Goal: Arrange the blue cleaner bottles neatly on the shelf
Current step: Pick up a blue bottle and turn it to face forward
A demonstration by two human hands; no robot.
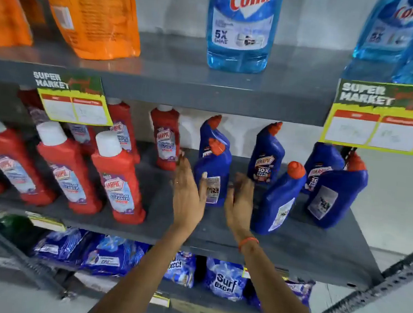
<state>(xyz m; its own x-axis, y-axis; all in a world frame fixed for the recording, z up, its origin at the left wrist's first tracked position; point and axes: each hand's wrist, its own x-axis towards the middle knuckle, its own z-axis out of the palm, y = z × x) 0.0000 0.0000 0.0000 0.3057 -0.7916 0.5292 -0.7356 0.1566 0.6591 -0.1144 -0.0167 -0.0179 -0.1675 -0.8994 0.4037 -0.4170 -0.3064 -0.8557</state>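
Note:
Several blue cleaner bottles with orange caps stand unevenly on the dark middle shelf (154, 202). One blue bottle (213, 180) stands near the front with its back label facing me, and another (213, 131) is right behind it. My left hand (187, 192) is against its left side with the thumb across its front. My right hand (240, 203) is by its right side, fingers spread and blurred. Further right stand a front-facing bottle (266, 155), a tilted one (278, 199) and two more (336, 193).
Red bathroom cleaner bottles (118, 180) fill the shelf's left half, the nearest close to my left hand. Light blue glass cleaner bottles (242, 25) and orange pouches (93, 9) sit on the shelf above. Price tags (380, 118) hang from its edge. Detergent packs (225, 280) lie below.

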